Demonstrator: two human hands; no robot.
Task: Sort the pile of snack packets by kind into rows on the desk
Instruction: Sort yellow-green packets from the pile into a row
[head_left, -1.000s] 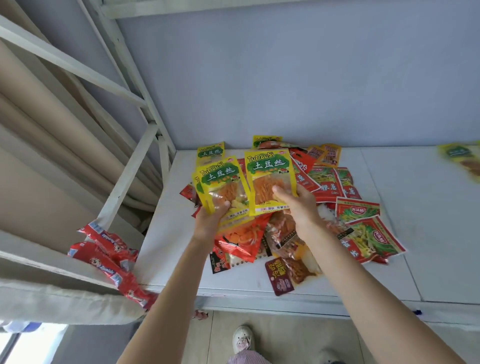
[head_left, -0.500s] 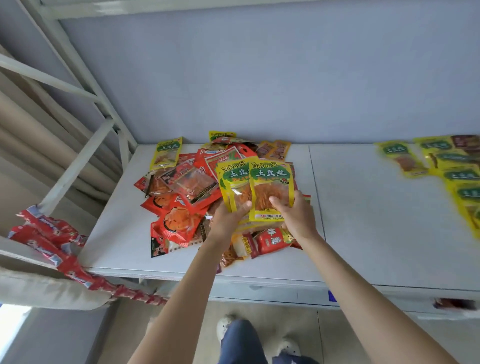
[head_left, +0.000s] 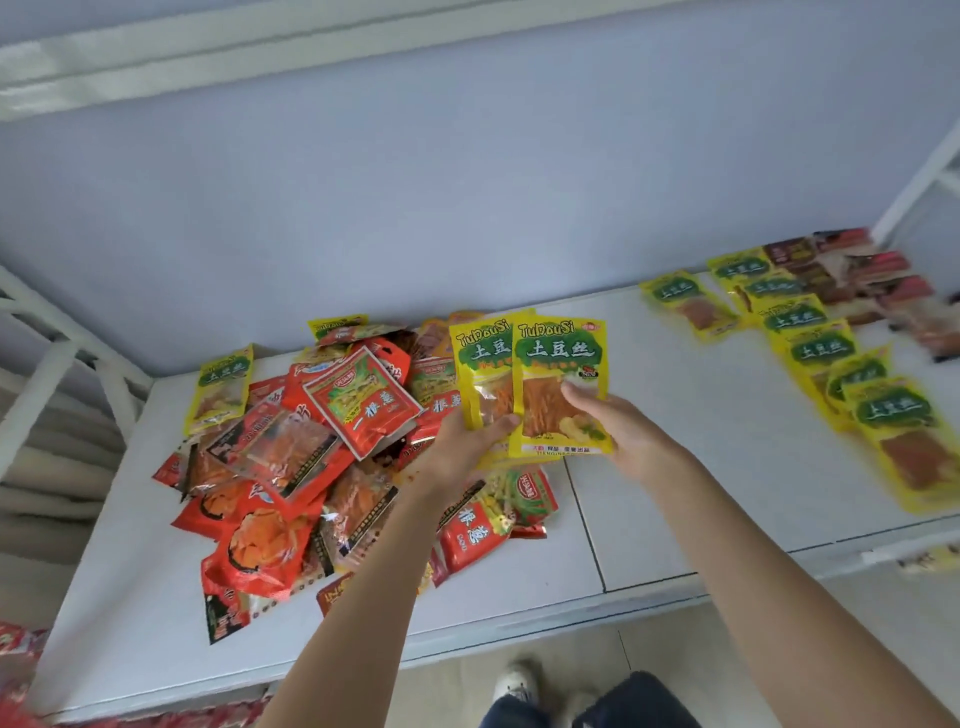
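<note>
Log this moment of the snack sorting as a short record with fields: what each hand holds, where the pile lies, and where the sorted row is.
left hand: left hand grips the left yellow packet
right hand: right hand grips the right yellow packet, which overlaps the left one
packets' position: raised above the pile's right edge
pile: mixed pile, mostly red packets, on the left half of the desk
sorted row: yellow packets of the same kind on the right of the desk
behind row: darker packets, blurred
stray: one yellow packet at the pile's far left
</note>
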